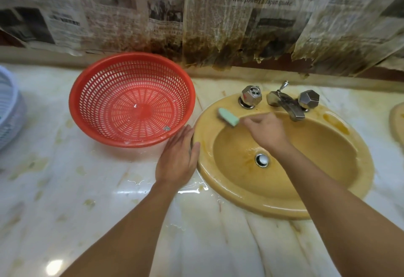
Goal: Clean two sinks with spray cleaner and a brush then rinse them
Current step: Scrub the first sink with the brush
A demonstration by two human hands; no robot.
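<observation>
A yellow oval sink (284,206) is set into a marble counter, wet and stained brown around the drain (262,160). My right hand (267,132) reaches over the basin and is shut on a pale green brush (228,117), whose head rests on the sink's back left rim. My left hand (178,158) lies flat with fingers together on the counter, touching the sink's left rim and holding nothing. The edge of a second yellow sink (396,123) shows at the far right. No spray cleaner is in view.
A red perforated basket (132,99) sits on the counter left of the sink, next to my left hand. A pale blue basket (8,110) is at the far left edge. A metal faucet (286,104) with two knobs stands behind the basin. Stained newspaper covers the wall.
</observation>
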